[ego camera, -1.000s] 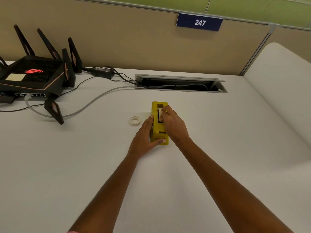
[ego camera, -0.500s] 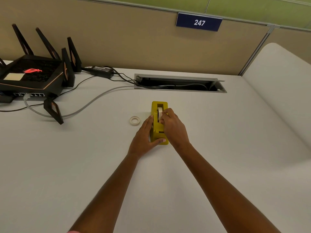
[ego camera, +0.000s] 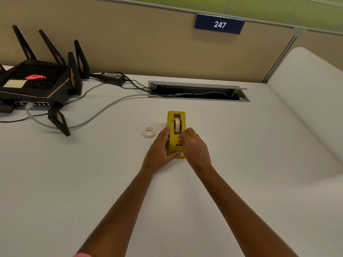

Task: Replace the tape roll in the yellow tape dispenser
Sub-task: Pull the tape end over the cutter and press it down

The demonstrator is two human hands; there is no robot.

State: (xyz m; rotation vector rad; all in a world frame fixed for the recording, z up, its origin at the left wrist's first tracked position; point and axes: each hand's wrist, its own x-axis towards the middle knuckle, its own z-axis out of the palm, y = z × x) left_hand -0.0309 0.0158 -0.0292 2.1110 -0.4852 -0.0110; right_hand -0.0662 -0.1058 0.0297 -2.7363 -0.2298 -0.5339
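The yellow tape dispenser [ego camera: 176, 134] stands on the white bench [ego camera: 241, 164], its long axis pointing away from the person, a little nearer than the cable slot [ego camera: 198, 92] at the back of the bench. A roll of tape [ego camera: 177, 124] sits upright in its well, so the new roll looks to be seated already. Just to the left of the dispenser, apart from it, a thin pale ring [ego camera: 149, 132] lies flat; it is probably the spent core.

The left hand [ego camera: 159, 151] wraps the dispenser's left side, fingers laid flat along the wall and thumb hooked across the near end. This grip is spread around the body, steadying rather than lifting. The right hand [ego camera: 193, 145] is on the dispenser's right side, its grip drawn together over the top edge just nearer than the roll. It seems to pinch the loose end of the tape, though the strip itself is too small to make out.

A dispenser like this is likely stiff plastic with a weighted base, so it should stay put under a light pull; its flat side walls are the safe place to hold. The cutter end, nearest the person, is toothed and best kept clear of fingertips. The tape is thin, limp and sticky on one face. It should be held by its edge and drawn straight toward the cutter, or it will twist and cling to itself.
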